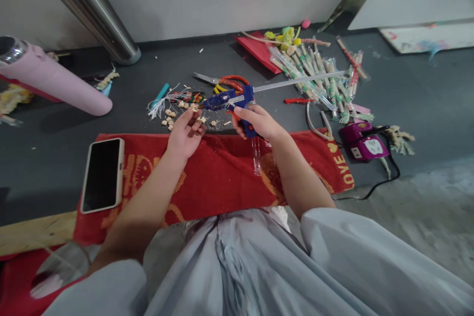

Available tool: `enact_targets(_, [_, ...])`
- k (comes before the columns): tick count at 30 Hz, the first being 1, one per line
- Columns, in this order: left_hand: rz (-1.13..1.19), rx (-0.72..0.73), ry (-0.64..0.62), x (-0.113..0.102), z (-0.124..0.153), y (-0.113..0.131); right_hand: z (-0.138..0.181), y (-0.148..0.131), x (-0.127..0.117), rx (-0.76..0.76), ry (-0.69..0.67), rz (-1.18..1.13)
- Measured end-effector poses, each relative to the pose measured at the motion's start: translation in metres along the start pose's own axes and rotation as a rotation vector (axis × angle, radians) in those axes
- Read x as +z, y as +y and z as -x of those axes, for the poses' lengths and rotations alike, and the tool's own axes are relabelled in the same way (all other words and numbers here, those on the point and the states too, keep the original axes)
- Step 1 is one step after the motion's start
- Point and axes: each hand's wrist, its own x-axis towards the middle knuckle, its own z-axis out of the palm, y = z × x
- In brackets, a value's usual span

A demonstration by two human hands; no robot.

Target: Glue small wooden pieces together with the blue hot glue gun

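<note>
My right hand point(259, 122) is closed round the handle of a blue hot glue gun point(231, 99), with a long clear glue stick point(299, 81) jutting from its back to the right. The gun's nozzle points left toward my left hand point(186, 132). That hand is palm up, its fingers pinched on a small beige piece point(194, 107) right at the nozzle. Both hands hover over the far edge of a red towel point(218, 177) spread on the dark floor.
A phone point(102, 174) lies on the towel's left end. Beige scraps point(170, 117), scissors point(222, 80) and bundles of wrapped sticks point(318, 79) are scattered ahead. A purple device point(363, 143) with a black cord sits right. A pink bottle point(55, 79) lies left, with a metal post point(96, 15) behind it.
</note>
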Motion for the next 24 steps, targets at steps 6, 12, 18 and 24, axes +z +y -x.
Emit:
enact_targets(6, [0.011,-0.01,-0.009,0.0002,0.0005,-0.0001,-0.0006,0.0014,0.0011,-0.004,0.005,-0.001])
enact_targets(12, [-0.001,-0.01,0.003,0.0017,0.0018,0.0001,-0.001,0.0028,0.0008,0.003,0.013,-0.004])
enact_targets(18, [0.009,-0.007,-0.001,0.0021,0.0016,-0.0005,-0.001,0.0026,0.0015,-0.015,0.023,0.001])
enact_targets(24, [-0.007,-0.007,0.001,0.0016,0.0013,-0.0004,0.0002,0.0011,0.0006,-0.011,0.008,0.018])
